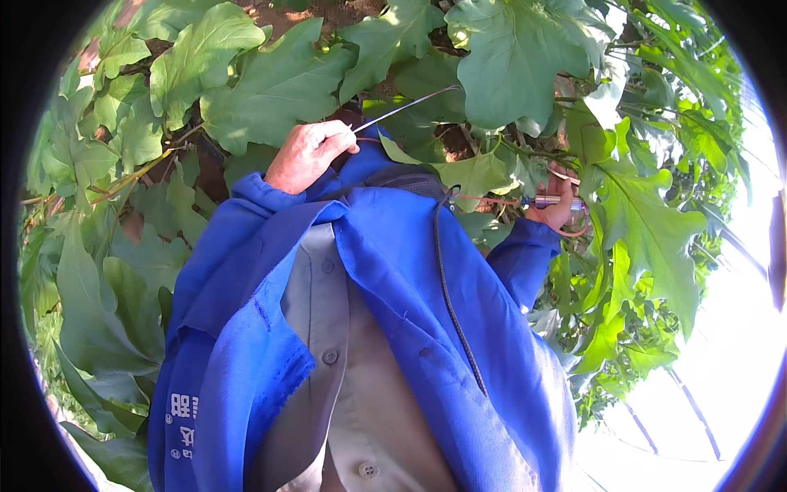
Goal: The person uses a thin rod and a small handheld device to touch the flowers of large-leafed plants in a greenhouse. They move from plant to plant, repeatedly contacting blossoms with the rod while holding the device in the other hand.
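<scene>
My left hand (pixel 313 154) is closed around the near end of a thin metal rod (pixel 403 111), whose bent tip reaches up and right under a broad leaf. A short length of reddish tube shows beside those fingers. Farther right, my right hand (pixel 553 206) grips a shiny metal cylinder (pixel 556 202) among the leaves. A pinkish tube (pixel 489 200) runs from near my waist to the cylinder's left end, and another piece of it curves below the hand. Large lobed leaves (pixel 525 61), apparently of eggplant plants, surround both hands; one partly covers the right fingertips.
My open blue jacket (pixel 399 246) and grey buttoned shirt (pixel 330 295) fill the lower middle. A dark cord (pixel 452 307) hangs over the jacket, near a black mesh item (pixel 406 178). Leafy stems (pixel 138 175) crowd the left. Brown soil (pixel 295 18) shows between leaves; the right side is glaringly bright.
</scene>
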The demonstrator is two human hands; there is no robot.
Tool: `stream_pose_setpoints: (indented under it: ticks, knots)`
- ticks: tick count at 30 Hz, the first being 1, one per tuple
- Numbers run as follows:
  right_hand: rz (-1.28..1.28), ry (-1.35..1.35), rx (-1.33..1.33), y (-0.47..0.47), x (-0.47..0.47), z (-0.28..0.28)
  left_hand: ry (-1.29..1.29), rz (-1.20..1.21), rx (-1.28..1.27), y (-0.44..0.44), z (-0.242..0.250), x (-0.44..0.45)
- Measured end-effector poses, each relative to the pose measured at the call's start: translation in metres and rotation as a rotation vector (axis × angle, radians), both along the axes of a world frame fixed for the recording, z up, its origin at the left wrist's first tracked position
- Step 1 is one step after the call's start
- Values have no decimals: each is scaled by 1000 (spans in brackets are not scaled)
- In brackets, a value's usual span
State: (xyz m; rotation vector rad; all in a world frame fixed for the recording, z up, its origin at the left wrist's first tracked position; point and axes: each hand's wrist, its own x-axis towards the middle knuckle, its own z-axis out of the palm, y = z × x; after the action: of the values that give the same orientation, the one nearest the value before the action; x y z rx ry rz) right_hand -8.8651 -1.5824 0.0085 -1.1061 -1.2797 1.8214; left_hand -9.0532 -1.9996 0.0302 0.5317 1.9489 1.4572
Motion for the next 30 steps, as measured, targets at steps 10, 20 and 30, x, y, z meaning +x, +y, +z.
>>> stream_pose_setpoints:
  ticks: [10,20,30]
  knots:
    - [16,-62,-94,-84,27,-69,60,-242,-263,26,7,-27]
    - [-203,-102,-180,-101,78,-117,208,-519,-242,104,-12,-16]
    - [-225,-45,-253,-86,70,-167,163,-516,-265,97,-16,-7]
